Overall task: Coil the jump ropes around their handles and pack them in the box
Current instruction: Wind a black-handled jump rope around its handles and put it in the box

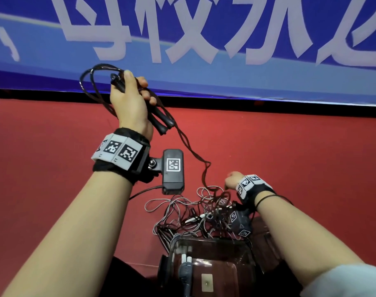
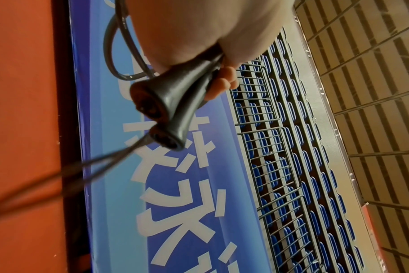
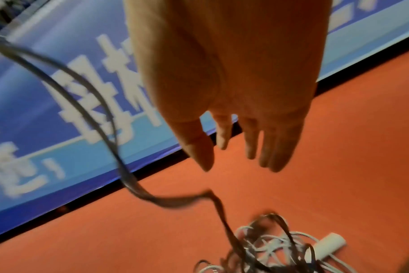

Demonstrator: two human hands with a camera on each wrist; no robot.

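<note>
black rope handles clamped in the left hand, raised at 11 o'clock.
left hand (image 1: 130,99) grips both black handles (image 1: 159,120); the black rope (image 1: 189,146) trails down to a tangled rope pile (image 1: 195,213) on the red floor (image 1: 300,157). right hand (image 3: 234,92) hangs over it, fingers straight and apart. clear box (image 1: 245,245) sits at 6 o'clock.

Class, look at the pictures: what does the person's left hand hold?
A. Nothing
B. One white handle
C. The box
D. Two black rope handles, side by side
D: the left hand grips two black handles side by side, their rope trailing down to the tangle on the floor, while the right hand is open and holds nothing.
</note>
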